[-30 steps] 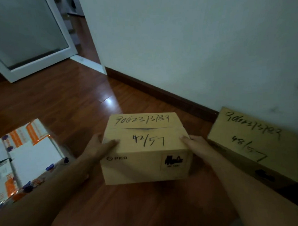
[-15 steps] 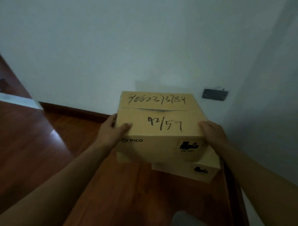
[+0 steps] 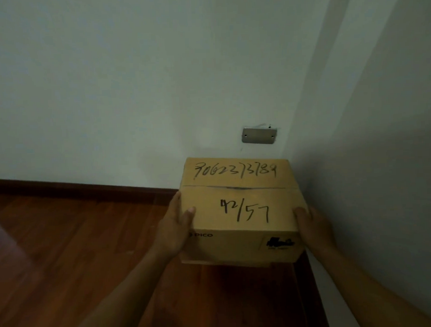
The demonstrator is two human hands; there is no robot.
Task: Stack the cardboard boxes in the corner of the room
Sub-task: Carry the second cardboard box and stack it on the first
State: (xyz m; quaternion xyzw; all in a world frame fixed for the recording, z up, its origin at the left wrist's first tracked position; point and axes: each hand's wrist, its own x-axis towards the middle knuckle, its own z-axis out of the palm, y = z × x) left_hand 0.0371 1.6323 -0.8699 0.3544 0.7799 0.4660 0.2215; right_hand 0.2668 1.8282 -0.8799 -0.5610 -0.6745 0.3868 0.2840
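A tan cardboard box (image 3: 240,206) with black handwriting "42/57" and a PICO print on its front sits in the room's corner, close to both white walls. My left hand (image 3: 174,229) presses its left side, thumb on the top. My right hand (image 3: 312,229) grips its right side. A thin strip of a second cardboard box (image 3: 252,264) shows just under its front edge; the rest of that box is hidden.
White walls meet in a corner (image 3: 294,146) right behind the box. A grey metal plate (image 3: 258,135) is fixed to the back wall above it. Dark skirting (image 3: 76,186) runs along the reddish wooden floor (image 3: 66,254), which spreads out to the left.
I have carried the box from the open floor into the corner, over the other box that showed below it half a second ago. Both hands keep their hold on its sides.
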